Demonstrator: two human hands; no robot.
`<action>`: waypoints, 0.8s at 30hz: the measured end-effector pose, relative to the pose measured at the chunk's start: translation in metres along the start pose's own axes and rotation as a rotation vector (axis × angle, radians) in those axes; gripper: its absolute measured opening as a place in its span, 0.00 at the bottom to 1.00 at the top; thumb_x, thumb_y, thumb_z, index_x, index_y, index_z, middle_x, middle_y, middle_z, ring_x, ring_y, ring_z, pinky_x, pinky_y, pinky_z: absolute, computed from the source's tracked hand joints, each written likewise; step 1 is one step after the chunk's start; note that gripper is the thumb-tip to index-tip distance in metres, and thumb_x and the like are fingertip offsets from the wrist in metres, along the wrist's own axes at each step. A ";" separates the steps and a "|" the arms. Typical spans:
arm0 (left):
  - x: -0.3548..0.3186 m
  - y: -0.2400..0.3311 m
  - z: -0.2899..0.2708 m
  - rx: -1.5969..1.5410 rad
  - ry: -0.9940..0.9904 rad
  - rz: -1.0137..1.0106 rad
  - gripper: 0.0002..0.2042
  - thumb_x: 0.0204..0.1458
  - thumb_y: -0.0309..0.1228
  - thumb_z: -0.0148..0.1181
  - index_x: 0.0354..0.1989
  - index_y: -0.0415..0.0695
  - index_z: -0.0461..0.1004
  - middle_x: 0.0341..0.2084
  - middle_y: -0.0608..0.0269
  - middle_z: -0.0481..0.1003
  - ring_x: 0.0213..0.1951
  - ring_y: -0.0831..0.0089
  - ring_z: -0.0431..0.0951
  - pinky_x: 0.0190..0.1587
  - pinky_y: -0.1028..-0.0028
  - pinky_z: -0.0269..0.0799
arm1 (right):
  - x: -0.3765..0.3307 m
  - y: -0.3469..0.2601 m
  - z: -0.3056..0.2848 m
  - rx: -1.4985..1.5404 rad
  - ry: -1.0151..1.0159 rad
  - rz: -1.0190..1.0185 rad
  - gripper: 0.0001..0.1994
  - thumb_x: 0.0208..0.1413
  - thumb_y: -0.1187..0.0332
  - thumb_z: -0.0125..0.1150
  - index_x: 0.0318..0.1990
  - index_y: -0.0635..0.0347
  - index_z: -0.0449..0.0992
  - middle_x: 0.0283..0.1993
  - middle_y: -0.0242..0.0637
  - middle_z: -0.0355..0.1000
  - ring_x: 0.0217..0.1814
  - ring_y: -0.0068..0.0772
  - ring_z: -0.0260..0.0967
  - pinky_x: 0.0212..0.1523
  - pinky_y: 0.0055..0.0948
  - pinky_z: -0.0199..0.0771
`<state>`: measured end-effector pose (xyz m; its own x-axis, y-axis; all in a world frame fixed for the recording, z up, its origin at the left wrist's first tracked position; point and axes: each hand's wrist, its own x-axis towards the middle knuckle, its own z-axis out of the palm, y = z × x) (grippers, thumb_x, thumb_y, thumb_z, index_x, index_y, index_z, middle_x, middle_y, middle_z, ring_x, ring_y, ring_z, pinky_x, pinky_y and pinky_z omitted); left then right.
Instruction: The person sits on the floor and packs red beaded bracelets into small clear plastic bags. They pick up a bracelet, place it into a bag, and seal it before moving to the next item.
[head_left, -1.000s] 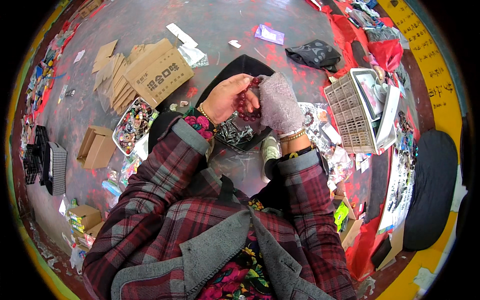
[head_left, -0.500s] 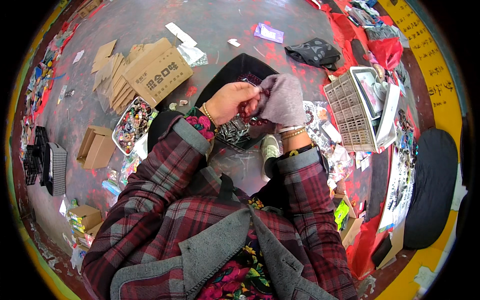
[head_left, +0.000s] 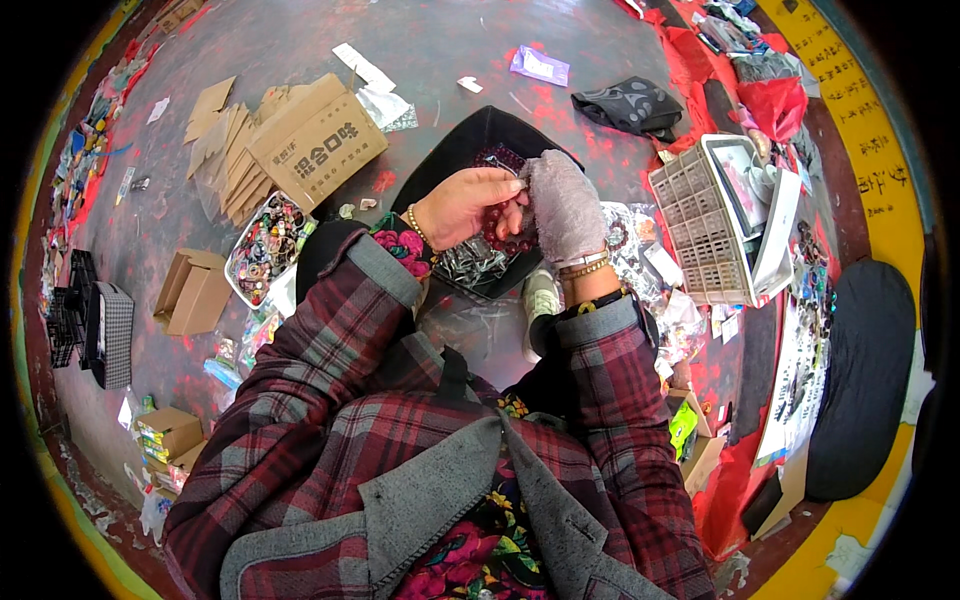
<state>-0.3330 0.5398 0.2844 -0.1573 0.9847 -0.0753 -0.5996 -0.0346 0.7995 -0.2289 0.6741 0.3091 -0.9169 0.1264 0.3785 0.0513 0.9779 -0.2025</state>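
Note:
My left hand (head_left: 468, 208) is closed, thumb and fingers pinching a dark red beaded bracelet (head_left: 497, 238) whose loop hangs below the fingers. A fuzzy greyish-mauve cloth (head_left: 566, 205) covers my right hand like a mitt, hiding its fingers. Its tip meets the left fingertips, against the bracelet. Whether the covered fingers grip the beads is hidden. Both hands are over a black tub (head_left: 440, 165) on the floor between my feet. Inside the tub are clear plastic packets (head_left: 470, 265) and more dark red beads (head_left: 500, 157).
Flattened cardboard and a carton (head_left: 318, 140) lie at the far left. Nearer is a white basket (head_left: 268, 250) of bracelets, beside a small open box (head_left: 192, 292). A beige plastic crate (head_left: 690, 225) stands at the right, below a black bag (head_left: 628, 106). My shoe (head_left: 541, 305) shows beneath the right wrist.
The cloth, loosely draped and spread out before, now lies closer around my right hand. The bracelet's loop has shifted slightly beneath the left fingers. The left hand has moved a little to the right.

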 end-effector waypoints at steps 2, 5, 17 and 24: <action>0.000 0.000 0.001 -0.012 -0.005 0.006 0.11 0.57 0.34 0.46 0.33 0.39 0.68 0.21 0.60 0.72 0.24 0.74 0.71 0.29 0.78 0.65 | -0.004 0.004 0.007 0.037 0.040 0.056 0.11 0.35 0.69 0.59 0.29 0.63 0.70 0.30 0.46 0.65 0.35 0.49 0.64 0.35 0.36 0.65; -0.001 0.000 0.003 -0.087 0.041 0.059 0.11 0.57 0.34 0.45 0.34 0.38 0.68 0.21 0.60 0.72 0.24 0.74 0.71 0.30 0.77 0.65 | -0.001 0.011 0.008 0.026 0.100 0.028 0.12 0.32 0.70 0.59 0.29 0.63 0.70 0.29 0.47 0.65 0.34 0.52 0.62 0.38 0.35 0.63; -0.002 0.003 0.002 -0.022 -0.037 0.001 0.10 0.57 0.33 0.46 0.35 0.38 0.68 0.23 0.58 0.73 0.25 0.73 0.72 0.31 0.77 0.67 | -0.003 0.009 0.000 0.254 0.033 0.102 0.08 0.52 0.66 0.44 0.34 0.60 0.66 0.29 0.43 0.66 0.31 0.41 0.67 0.31 0.33 0.66; -0.002 0.004 0.003 -0.149 -0.053 0.103 0.11 0.57 0.32 0.43 0.39 0.37 0.66 0.24 0.57 0.72 0.26 0.72 0.71 0.32 0.76 0.67 | -0.006 0.024 0.031 0.737 0.015 0.345 0.11 0.51 0.64 0.47 0.35 0.62 0.67 0.32 0.43 0.66 0.33 0.40 0.66 0.34 0.30 0.67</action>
<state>-0.3325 0.5384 0.2893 -0.1849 0.9821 0.0374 -0.6923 -0.1572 0.7043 -0.2342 0.6918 0.2735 -0.8914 0.4079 0.1976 0.0513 0.5240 -0.8502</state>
